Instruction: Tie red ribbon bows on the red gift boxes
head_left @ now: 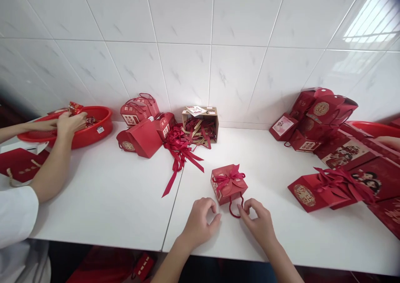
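Observation:
A small red gift box (222,193) with a ribbon bow (229,177) tied on top sits on the white table before me. Its dark red cord handle (231,211) loops out from the side nearest me. My right hand (258,221) pinches that cord between thumb and fingertips. To the left of the loop, my left hand (201,219) rests near the box's lower corner, its thumb and curled forefinger apart and holding nothing.
Loose red ribbons (178,143) lie beside a cardboard box (215,120) of ribbon pieces. Red gift boxes stand in a left group (145,137) and a right stack (321,112). Bow-tied boxes (325,189) lie at right. A co-worker's hands (67,122) reach over a red basin (103,127).

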The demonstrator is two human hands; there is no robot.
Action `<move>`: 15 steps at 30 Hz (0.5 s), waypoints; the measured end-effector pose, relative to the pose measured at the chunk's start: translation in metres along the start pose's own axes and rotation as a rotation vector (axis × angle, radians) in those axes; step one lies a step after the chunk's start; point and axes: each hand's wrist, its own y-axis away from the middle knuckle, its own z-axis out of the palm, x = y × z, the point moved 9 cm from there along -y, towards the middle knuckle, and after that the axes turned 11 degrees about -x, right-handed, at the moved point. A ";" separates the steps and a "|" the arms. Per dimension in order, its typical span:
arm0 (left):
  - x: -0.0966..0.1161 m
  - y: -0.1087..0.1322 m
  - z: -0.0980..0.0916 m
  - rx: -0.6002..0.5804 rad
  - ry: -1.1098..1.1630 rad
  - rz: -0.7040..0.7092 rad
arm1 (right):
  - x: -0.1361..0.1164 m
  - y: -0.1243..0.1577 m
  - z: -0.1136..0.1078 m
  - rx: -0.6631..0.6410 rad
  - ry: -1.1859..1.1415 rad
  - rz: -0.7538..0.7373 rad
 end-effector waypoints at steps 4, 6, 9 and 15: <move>0.012 -0.018 0.019 -0.139 -0.133 0.061 | 0.001 -0.007 0.016 -0.100 0.108 0.006; 0.009 -0.022 0.030 -0.194 -0.262 0.036 | 0.005 -0.008 0.024 -0.135 0.215 0.059; 0.000 -0.022 0.040 -0.256 -0.384 0.004 | 0.008 -0.005 0.033 -0.218 0.270 0.051; -0.006 -0.018 0.042 -0.279 -0.434 0.002 | 0.037 0.028 -0.096 0.555 0.172 0.019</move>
